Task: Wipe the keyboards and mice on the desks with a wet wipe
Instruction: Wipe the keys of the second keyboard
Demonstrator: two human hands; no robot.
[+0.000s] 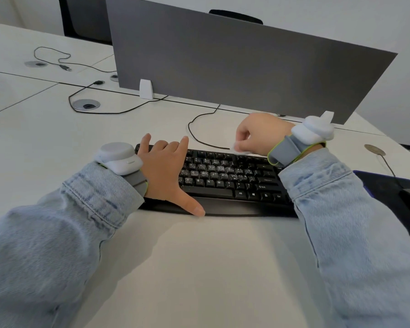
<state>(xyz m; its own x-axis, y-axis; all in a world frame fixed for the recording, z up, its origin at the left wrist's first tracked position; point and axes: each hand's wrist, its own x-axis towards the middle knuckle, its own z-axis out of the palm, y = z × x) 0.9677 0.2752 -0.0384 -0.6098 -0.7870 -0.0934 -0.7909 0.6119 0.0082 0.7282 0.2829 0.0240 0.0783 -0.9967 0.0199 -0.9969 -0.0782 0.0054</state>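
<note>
Black keyboard point(225, 178) lies flat on the white tabletop point(199, 268), just in front of the grey divider panel point(246, 67). White wet wipe point(240, 149) sits on the keyboard's far edge, near the function row, pinched in the curled fingers of the right hand point(258, 136). Left hand point(166, 171) lies spread flat over the keyboard's left end, thumb reaching past the near edge, fingers toward the far edge. Both wrists carry pale strapped devices; sleeves are light denim. Keyboard cable point(199, 136) loops behind the keyboard toward the panel. Dark mat point(386, 185) to the keyboard's right. Round cable grommet point(87, 105) well left of the keyboard.
</note>
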